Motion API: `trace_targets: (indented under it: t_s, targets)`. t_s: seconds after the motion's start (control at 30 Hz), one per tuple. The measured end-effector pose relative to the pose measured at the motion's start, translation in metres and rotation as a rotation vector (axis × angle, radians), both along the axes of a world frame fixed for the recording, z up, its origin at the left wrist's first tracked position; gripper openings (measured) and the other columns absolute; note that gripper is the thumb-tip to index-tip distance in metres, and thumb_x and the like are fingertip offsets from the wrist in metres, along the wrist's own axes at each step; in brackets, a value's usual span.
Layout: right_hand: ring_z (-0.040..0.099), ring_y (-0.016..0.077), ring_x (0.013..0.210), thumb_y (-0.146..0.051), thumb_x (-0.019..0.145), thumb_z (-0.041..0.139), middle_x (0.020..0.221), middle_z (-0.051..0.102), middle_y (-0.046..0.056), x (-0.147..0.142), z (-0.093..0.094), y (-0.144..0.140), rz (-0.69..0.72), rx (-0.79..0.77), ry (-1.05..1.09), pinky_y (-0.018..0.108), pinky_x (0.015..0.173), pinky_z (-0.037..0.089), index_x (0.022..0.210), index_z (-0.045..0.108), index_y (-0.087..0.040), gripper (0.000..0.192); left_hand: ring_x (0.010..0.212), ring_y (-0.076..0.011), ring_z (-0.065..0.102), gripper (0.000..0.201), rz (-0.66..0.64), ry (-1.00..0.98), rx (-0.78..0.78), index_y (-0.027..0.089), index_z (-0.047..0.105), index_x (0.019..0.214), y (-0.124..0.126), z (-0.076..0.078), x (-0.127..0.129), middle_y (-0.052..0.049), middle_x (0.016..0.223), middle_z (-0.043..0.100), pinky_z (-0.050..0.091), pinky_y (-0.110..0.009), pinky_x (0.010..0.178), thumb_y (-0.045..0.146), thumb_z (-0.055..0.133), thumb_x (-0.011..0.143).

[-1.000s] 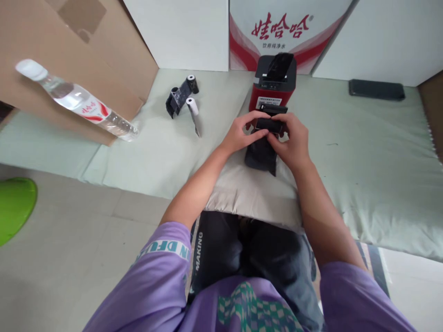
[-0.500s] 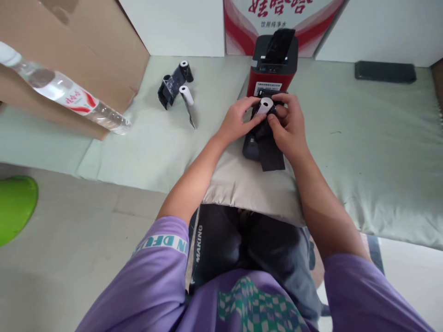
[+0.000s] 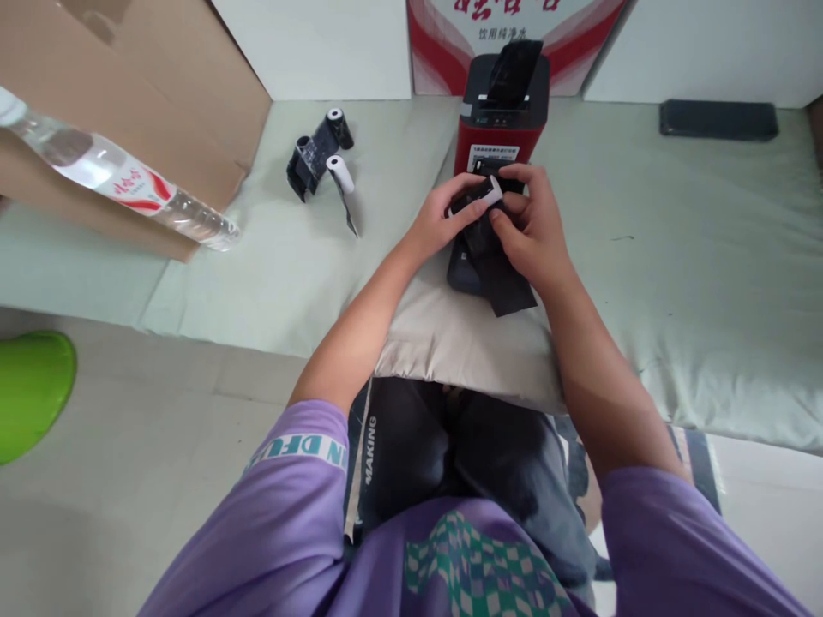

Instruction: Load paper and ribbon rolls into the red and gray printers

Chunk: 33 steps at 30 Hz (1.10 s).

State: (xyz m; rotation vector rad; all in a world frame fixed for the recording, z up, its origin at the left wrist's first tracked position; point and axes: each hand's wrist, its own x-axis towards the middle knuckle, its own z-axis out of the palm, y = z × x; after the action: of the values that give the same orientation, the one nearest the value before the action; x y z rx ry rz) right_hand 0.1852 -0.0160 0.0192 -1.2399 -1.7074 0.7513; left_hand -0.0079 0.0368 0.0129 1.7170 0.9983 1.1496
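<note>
Spare rolls (image 3: 321,154) lie untouched at left on the mat (image 3: 643,257); left hand (image 3: 437,227) and right hand (image 3: 533,231), both pinched on the black ribbon roll (image 3: 479,214), have turned it from white core end-up to lying sideways, just before the red printer (image 3: 501,111), so threading goes on.

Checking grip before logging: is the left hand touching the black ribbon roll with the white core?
Touching. The head view shows left hand fingertips pressed on the black ribbon roll, no gap.
</note>
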Motion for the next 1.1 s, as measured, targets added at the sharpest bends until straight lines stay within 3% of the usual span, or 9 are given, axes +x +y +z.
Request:
trace_targets:
  t_s: [0.17, 0.4, 0.5, 0.6, 0.73, 0.83, 0.9, 1.0, 1.1]
  targets:
    - [0.078, 0.0326, 0.110, -0.068, 0.099, 0.068, 0.107, 0.078, 0.006, -0.001, 0.001, 0.001, 0.012, -0.067, 0.032, 0.055, 0.093, 0.068, 0.156, 0.049, -0.036, 0.068, 0.121, -0.0311, 0.076, 0.004, -0.115, 0.008, -0.002, 0.023, 0.076, 0.102, -0.001, 0.006, -0.003, -0.002, 0.100, 0.070, 0.061, -0.049, 0.112, 0.027, 0.073, 0.104]
    - [0.077, 0.0303, 0.098, -0.079, 0.096, 0.063, 0.101, 0.077, 0.006, 0.000, 0.006, -0.002, 0.010, -0.042, 0.037, 0.051, 0.083, 0.064, 0.153, 0.049, -0.037, 0.072, 0.122, -0.0274, 0.076, 0.020, -0.097, -0.005, -0.005, 0.024, 0.066, 0.115, 0.000, 0.002, -0.006, -0.002, 0.108, 0.071, 0.062, -0.045, 0.107, 0.028, 0.079, 0.101]
    - [0.077, 0.0315, 0.100, -0.090, 0.093, 0.054, 0.100, 0.076, 0.006, 0.005, 0.000, 0.002, -0.050, -0.002, 0.043, 0.050, 0.080, 0.062, 0.151, 0.051, -0.037, 0.079, 0.123, -0.0285, 0.075, 0.030, 0.010, -0.032, -0.089, 0.025, 0.063, 0.115, 0.006, 0.001, -0.011, -0.002, 0.104, 0.070, 0.063, -0.046, 0.104, 0.033, 0.086, 0.097]
    - [0.076, 0.0340, 0.097, -0.102, 0.087, 0.040, 0.095, 0.073, 0.008, 0.017, -0.015, 0.015, -0.206, 0.073, 0.125, 0.051, 0.073, 0.059, 0.145, 0.054, -0.034, 0.090, 0.122, -0.0292, 0.075, 0.041, 0.129, -0.090, -0.120, 0.027, 0.061, 0.117, 0.016, 0.001, -0.019, -0.002, 0.102, 0.069, 0.065, -0.045, 0.100, 0.045, 0.090, 0.094]
    - [0.070, 0.0326, 0.086, -0.109, 0.081, 0.027, 0.082, 0.072, 0.009, 0.037, -0.035, 0.039, -0.431, 0.093, 0.231, 0.051, 0.066, 0.052, 0.135, 0.058, -0.038, 0.094, 0.103, -0.0247, 0.078, 0.056, 0.282, -0.222, -0.121, 0.031, 0.060, 0.125, 0.033, -0.003, -0.033, -0.003, 0.100, 0.068, 0.065, -0.037, 0.083, 0.065, 0.088, 0.090]
    - [0.073, 0.0344, 0.084, -0.103, 0.086, 0.014, 0.086, 0.073, 0.012, 0.049, -0.044, 0.053, -0.523, 0.054, 0.208, 0.050, 0.065, 0.052, 0.138, 0.057, -0.030, 0.100, 0.078, -0.0172, 0.073, 0.050, 0.362, -0.295, -0.141, 0.032, 0.060, 0.127, 0.044, -0.008, -0.042, -0.004, 0.098, 0.065, 0.057, -0.031, 0.063, 0.069, 0.077, 0.098]
    - [0.074, 0.0336, 0.080, -0.097, 0.090, 0.012, 0.091, 0.073, 0.013, 0.055, -0.050, 0.060, -0.532, 0.031, 0.177, 0.047, 0.062, 0.051, 0.140, 0.055, -0.025, 0.097, 0.072, -0.0162, 0.070, 0.039, 0.383, -0.336, -0.165, 0.031, 0.060, 0.125, 0.049, -0.010, -0.047, -0.005, 0.100, 0.066, 0.053, -0.031, 0.057, 0.065, 0.063, 0.106]
    - [0.073, 0.0297, 0.075, -0.093, 0.092, 0.015, 0.099, 0.074, 0.014, 0.060, -0.057, 0.067, -0.501, 0.007, 0.162, 0.042, 0.060, 0.050, 0.142, 0.052, -0.026, 0.091, 0.085, -0.0201, 0.076, 0.034, 0.416, -0.361, -0.211, 0.031, 0.060, 0.123, 0.055, -0.014, -0.051, -0.009, 0.111, 0.072, 0.058, -0.033, 0.063, 0.061, 0.050, 0.111]
    - [0.070, 0.0288, 0.072, -0.092, 0.091, 0.024, 0.099, 0.073, 0.014, 0.061, -0.059, 0.069, -0.503, -0.021, 0.214, 0.041, 0.060, 0.050, 0.140, 0.052, -0.027, 0.086, 0.108, -0.0240, 0.080, 0.035, 0.451, -0.346, -0.208, 0.033, 0.059, 0.129, 0.061, -0.018, -0.055, -0.010, 0.131, 0.074, 0.066, -0.038, 0.080, 0.061, 0.057, 0.108]
